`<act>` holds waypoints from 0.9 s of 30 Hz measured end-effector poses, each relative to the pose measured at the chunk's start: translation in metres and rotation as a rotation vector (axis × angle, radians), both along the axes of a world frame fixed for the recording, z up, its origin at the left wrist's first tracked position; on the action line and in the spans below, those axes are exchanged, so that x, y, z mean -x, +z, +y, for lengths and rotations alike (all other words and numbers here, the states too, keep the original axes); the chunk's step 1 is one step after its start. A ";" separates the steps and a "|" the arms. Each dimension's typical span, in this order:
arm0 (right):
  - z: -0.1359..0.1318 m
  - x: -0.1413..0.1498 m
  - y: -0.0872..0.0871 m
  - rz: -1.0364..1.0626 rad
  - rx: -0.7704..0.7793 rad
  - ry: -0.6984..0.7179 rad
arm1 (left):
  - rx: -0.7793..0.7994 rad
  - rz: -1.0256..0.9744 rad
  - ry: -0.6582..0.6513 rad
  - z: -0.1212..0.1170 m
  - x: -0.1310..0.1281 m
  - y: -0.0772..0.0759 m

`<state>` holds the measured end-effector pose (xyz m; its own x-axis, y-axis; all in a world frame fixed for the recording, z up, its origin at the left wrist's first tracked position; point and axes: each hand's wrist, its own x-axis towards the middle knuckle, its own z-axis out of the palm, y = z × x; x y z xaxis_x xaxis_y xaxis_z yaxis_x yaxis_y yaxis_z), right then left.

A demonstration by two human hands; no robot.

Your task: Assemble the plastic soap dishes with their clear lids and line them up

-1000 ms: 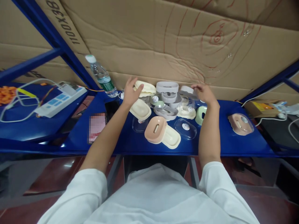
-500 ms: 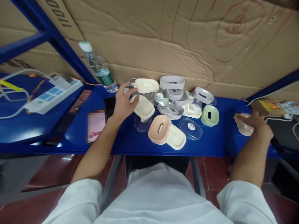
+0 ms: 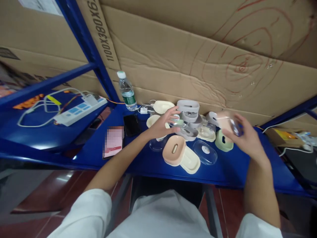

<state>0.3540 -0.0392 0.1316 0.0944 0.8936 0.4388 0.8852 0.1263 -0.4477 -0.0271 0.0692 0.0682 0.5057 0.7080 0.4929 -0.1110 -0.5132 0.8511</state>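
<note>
My right hand [image 3: 247, 135] grips a pale pink soap box part [image 3: 224, 122], blurred, with a shiny clear piece at its near side; it is raised above the right end of the pile. My left hand [image 3: 164, 125], fingers spread and holding nothing, hovers over the pile. Near its fingertips are grey soap box bases [image 3: 188, 105], stacked, and a clear lid over a green piece [image 3: 178, 123]. Closer to me lies a peach base [image 3: 174, 150] on a cream tray [image 3: 191, 161]. Beside it rests a clear lid [image 3: 205, 152] with a round sticker. A green base [image 3: 223, 140] sits below my right hand.
A water bottle [image 3: 128, 94] stands at the back left against the cardboard wall [image 3: 158, 59]. A black phone [image 3: 131, 125] and a pink-screened device [image 3: 114, 142] lie left. Farther left is a power strip [image 3: 80, 110] with cables. A cardboard box [image 3: 279, 132] sits right.
My right hand has lifted the pale pink soap box part off the table's right side and brought it left. My left hand has moved right, over the pile. The view has shifted.
</note>
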 end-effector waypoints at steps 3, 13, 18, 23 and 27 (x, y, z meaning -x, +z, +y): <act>0.022 0.097 0.031 -0.060 0.031 0.541 | 0.193 -0.185 -0.217 -0.005 -0.012 0.004; 0.109 0.124 0.012 0.144 0.141 0.667 | 0.449 -0.430 -0.035 0.010 0.021 -0.006; 0.139 0.055 -0.010 0.024 0.085 0.008 | 0.401 -0.408 0.024 0.016 0.023 -0.007; 0.152 0.030 -0.024 0.048 0.220 -0.139 | 0.433 -0.384 0.023 0.018 0.018 -0.014; 0.160 0.029 -0.034 0.143 0.244 0.070 | 0.462 -0.366 -0.004 0.016 0.015 -0.016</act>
